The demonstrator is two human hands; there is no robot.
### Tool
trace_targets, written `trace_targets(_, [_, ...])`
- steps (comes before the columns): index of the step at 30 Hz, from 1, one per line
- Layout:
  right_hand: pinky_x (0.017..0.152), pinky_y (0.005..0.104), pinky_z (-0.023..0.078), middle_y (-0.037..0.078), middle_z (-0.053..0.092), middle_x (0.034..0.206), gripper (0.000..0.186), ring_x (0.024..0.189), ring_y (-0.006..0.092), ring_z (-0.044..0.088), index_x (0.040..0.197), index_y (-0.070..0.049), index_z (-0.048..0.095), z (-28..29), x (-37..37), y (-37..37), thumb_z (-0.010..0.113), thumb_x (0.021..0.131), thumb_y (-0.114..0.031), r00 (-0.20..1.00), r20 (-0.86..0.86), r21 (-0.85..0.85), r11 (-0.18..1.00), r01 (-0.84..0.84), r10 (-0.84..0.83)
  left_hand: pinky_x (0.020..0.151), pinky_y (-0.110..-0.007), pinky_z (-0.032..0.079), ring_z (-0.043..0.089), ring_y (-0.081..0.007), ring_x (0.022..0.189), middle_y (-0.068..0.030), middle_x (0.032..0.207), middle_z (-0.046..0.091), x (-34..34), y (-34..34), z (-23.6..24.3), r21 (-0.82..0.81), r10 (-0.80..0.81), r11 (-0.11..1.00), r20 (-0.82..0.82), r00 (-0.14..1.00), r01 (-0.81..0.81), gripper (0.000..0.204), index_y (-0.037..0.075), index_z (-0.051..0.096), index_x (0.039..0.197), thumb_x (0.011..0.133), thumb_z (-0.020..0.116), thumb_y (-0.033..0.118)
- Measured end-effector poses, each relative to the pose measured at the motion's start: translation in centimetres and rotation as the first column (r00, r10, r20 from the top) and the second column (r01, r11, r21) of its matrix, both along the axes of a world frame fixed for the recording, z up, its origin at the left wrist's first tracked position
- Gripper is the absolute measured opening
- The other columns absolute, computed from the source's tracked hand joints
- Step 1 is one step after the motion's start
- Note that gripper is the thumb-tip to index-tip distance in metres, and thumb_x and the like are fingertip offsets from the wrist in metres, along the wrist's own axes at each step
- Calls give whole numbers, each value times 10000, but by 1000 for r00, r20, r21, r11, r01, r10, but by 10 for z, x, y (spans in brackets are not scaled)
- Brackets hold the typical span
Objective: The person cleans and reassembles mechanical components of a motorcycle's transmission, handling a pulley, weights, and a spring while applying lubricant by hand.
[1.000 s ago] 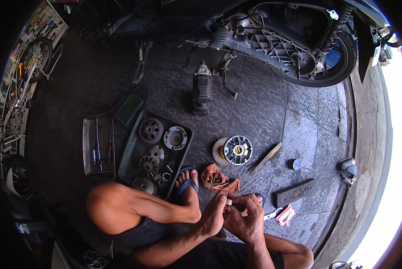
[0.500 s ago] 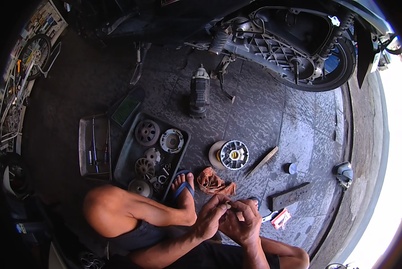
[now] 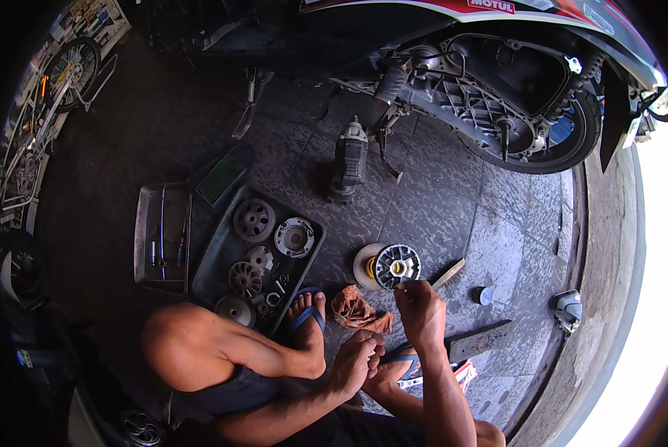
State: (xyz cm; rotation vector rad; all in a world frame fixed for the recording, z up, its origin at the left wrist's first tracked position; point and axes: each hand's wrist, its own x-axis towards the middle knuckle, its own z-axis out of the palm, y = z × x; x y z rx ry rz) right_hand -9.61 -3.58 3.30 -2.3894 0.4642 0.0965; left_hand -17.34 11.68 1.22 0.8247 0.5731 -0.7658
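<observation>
Ribbed metal pulley (image 3: 399, 262) rests on the floor tiles (image 3: 431, 212), beyond both hands and a little right of the rag (image 3: 360, 311). Its ribbed, open face points up; being round, that face has no long axis, and its centre line rises roughly upright, though the exact tilt cannot be told. A yellow part (image 3: 370, 266) shows at its left side, next to a tan disc (image 3: 361, 262).

The right hand (image 3: 422, 309) reaches to the pulley's near right edge, back upward, fingers bent and drawn together. Whether they touch the rim or pinch a piece I cannot tell, since the hand covers the spot.

Nearer and to the left, the left hand (image 3: 356, 361) is half curled. Something small and pale shows at its fingers; whether it is gripped cannot be told.
</observation>
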Motion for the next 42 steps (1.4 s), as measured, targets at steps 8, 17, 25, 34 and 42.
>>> trace_targets(8, [776,449,558,234,714,783,358,783,400,721,882,11,753,-33,12,29,725,825,-341,964,-88,-86,966,242,-249,509,-215,385,457,-44,606,-7,821,561,1,1,2,42,-10,999,28,1000,9,231,46,581,1030,1024,427,218])
trace_targets(17, [764,448,552,236,712,779,412,786,397,722,892,26,746,-28,21,32,718,847,-383,950,-127,-110,956,271,-284,507,-220,384,464,-53,608,-13,835,565,2,5,3,57,6,998,62,998,-9,226,50,576,1033,1019,421,214])
trace_targets(25, [704,389,528,220,697,793,271,733,281,703,952,60,674,-11,-9,9,647,921,-208,974,-12,130,965,226,-226,532,-254,413,510,-103,639,-65,889,608,3,7,2,-70,133,989,22,991,-131,313,67,559,1081,1030,396,329])
trace_targets(34, [764,353,503,84,653,899,316,835,228,588,1040,-11,698,64,-63,32,762,731,-25,967,-34,315,921,-229,252,708,-265,493,619,-134,838,-129,1116,664,2,9,-1,-50,87,995,69,994,-83,459,61,499,1249,1075,252,407])
trace_targets(42, [714,369,511,116,648,904,365,826,260,639,1054,-9,716,63,-73,26,823,710,-64,968,-101,226,953,-201,228,729,-239,463,621,-138,953,-151,1187,657,8,6,20,52,-2,999,189,982,-9,564,66,473,1320,1037,253,501])
